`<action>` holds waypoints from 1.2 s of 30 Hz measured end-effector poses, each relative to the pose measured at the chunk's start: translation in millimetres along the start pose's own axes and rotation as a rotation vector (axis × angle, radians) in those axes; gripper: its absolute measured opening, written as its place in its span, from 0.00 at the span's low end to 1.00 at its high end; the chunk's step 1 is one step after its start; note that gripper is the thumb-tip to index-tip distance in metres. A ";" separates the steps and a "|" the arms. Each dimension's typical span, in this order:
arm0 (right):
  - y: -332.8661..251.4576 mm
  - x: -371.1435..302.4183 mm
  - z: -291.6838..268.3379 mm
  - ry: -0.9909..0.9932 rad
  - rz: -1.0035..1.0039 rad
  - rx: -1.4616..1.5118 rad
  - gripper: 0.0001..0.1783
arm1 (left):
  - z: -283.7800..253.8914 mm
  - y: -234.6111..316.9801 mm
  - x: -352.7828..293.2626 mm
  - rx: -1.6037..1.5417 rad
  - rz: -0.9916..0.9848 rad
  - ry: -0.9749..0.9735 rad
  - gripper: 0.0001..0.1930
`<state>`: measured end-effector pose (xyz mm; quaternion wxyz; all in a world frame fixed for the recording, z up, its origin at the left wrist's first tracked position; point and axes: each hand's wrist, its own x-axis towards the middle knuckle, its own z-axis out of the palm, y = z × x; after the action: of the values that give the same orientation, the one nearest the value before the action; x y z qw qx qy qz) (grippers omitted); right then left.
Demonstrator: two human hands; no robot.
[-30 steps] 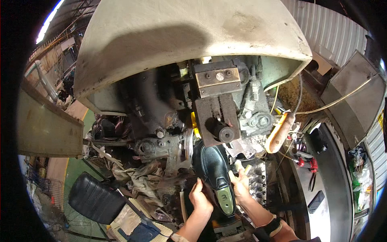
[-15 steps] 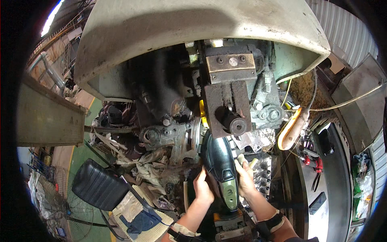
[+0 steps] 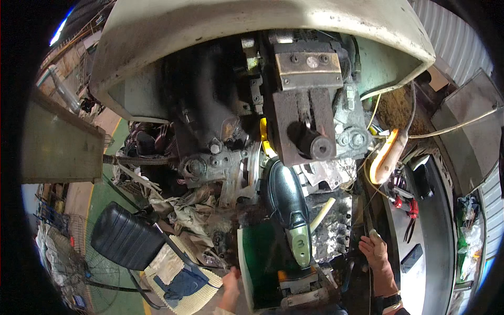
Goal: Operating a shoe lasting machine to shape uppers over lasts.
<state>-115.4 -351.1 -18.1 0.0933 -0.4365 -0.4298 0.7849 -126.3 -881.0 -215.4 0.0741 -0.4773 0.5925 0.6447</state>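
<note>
A glossy black leather shoe (image 3: 286, 190), toe pointing away, stands in the machine below its dark metal block (image 3: 307, 123). The green shoe last (image 3: 299, 245) inside it shows at the heel end. Neither hand touches the shoe. My right hand (image 3: 374, 251) is raised to the right of it, fingers apart, with a pale wrap on one fingertip; I see nothing held in it. Low in the picture, left of a dark green panel (image 3: 257, 268), is my left hand (image 3: 229, 283), blurred, its fingers hard to make out.
A lit work lamp (image 3: 386, 157) hangs at the right. Beyond it, a long bench (image 3: 436, 231) bears a phone (image 3: 411, 258) and a red-handled tool (image 3: 407, 205). A black-backed chair (image 3: 123, 236) stands at the left. The machine's pale hood (image 3: 262, 18) overhangs the far side.
Both hands have let go of the shoe and moved apart, the left down and to the left, the right out to the right. The shoe stays in the machine.
</note>
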 end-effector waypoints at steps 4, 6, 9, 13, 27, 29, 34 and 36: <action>19.5 6.8 -47.9 -0.004 0.035 0.062 0.21 | 31.9 -15.4 -6.4 0.225 0.250 -0.078 0.17; 17.9 -4.1 -45.6 0.010 0.028 0.038 0.21 | 10.5 -21.4 1.2 0.056 0.284 0.205 0.13; 16.0 -8.6 -63.9 -0.002 -0.019 0.020 0.19 | -9.2 -24.0 4.5 0.187 0.266 0.251 0.07; 21.5 -7.8 -92.7 0.058 -0.012 0.023 0.16 | 6.2 -14.0 -8.3 0.170 0.011 -0.031 0.07; 38.3 -90.1 -149.5 0.147 -0.088 0.041 0.22 | 38.4 115.7 -64.5 0.296 0.557 0.206 0.11; 49.2 -99.5 -182.6 0.254 -0.112 0.023 0.20 | 35.9 143.6 -107.0 0.229 0.716 -0.018 0.13; 75.6 -143.1 -242.2 0.394 -0.126 0.140 0.19 | 84.7 221.9 -264.1 -0.048 1.025 -0.147 0.21; 82.4 -156.3 -266.0 0.436 -0.131 0.177 0.21 | 112.5 233.7 -298.3 -0.022 1.325 -0.245 0.20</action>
<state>201.1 -325.3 -52.2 0.2722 -0.5568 -0.3566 0.6991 -181.1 -713.9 138.7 -0.2753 0.0627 0.7408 0.6095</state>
